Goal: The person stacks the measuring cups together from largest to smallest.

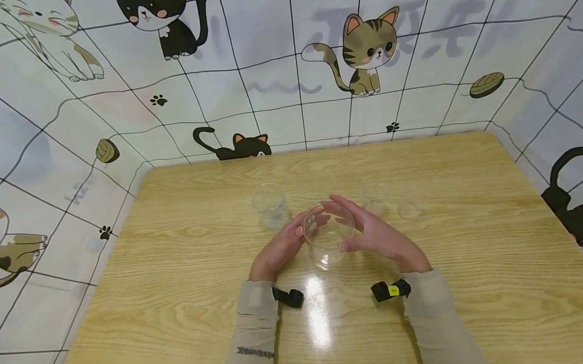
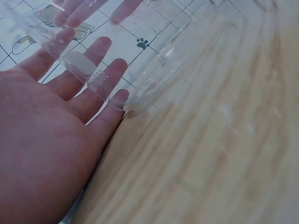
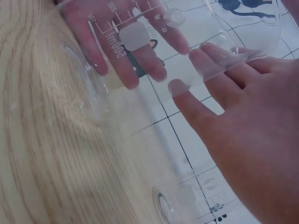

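Two-handed support of a clear glass beaker (image 1: 328, 244), which stands upright at the middle of the table (image 1: 187, 264), between the palms. The left hand (image 1: 285, 244) lies opened out, its long, nearly straight fingers spread against the left and far wall. The right hand (image 1: 378, 237) is likewise opened, fingers extended along the far right side, thumb toward the near side; neither hand is curled tightly round the glass. Good handling would call for light, equal pressure from both sides, low on the wall, with the rim level and well clear of the jug-like vessel (image 1: 269, 201) at far left. Through such transparent glass, base contact with the table is hard to confirm
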`<state>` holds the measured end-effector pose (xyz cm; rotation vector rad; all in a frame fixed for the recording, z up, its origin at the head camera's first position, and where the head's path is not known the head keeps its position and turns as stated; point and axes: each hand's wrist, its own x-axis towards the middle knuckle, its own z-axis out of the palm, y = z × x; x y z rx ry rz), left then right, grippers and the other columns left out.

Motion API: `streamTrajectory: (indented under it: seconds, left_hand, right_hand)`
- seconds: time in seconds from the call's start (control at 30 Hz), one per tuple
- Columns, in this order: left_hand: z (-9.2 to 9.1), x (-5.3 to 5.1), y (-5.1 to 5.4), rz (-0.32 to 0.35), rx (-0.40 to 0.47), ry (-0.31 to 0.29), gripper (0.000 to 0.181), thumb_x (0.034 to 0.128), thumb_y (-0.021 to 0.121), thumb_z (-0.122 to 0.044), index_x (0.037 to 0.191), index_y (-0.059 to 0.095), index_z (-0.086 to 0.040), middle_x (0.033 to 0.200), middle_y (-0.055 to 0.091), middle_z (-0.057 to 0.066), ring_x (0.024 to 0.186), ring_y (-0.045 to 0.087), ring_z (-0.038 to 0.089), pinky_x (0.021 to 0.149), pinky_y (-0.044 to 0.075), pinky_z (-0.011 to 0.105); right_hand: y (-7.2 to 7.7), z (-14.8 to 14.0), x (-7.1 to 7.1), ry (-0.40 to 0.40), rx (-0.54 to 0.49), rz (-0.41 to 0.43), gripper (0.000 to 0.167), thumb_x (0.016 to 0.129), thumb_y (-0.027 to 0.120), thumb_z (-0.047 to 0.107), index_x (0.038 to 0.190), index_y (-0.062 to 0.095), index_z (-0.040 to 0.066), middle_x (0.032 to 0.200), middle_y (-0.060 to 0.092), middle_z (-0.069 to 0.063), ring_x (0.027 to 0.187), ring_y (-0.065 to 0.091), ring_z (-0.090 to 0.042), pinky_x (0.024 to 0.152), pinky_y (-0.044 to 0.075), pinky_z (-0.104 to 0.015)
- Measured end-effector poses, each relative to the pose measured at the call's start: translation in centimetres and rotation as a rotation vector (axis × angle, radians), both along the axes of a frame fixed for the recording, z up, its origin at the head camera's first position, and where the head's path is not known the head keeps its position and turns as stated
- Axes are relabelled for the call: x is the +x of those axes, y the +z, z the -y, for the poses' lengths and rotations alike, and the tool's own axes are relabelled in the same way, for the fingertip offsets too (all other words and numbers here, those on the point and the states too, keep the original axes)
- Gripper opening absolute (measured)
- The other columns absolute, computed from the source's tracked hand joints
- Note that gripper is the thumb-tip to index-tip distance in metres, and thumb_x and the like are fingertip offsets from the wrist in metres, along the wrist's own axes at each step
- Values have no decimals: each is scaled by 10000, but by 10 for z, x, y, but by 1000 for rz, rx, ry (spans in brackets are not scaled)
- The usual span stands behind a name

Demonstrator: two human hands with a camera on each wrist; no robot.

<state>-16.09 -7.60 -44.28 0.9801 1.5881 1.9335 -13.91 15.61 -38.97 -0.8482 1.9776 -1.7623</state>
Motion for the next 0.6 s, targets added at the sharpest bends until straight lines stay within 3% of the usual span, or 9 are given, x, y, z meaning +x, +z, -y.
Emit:
streamTrajectory:
  seconds: [0.3,0.6]
  left_hand:
    - [-1,0,-2,6,10,11,520,969,319,-309,1401,225,-34,1366,265,303,1284,205,404,1046,130,487]
    - [-1,-2,-4,46,30,23,554,950,310,-377,1390,269,-43,1385,296,233,1284,222,389,1046,126,493]
  right_hand:
    - [-14,-8,-7,45,-4,-15,869,746,710,90,1415,155,115,1463,192,-74,1330,165,-245,1009,151,-563]
    - [-27,-5,-10,-46,30,-5,854,709,751,143,1367,208,174,1419,294,-34,1302,239,-228,1009,188,-538]
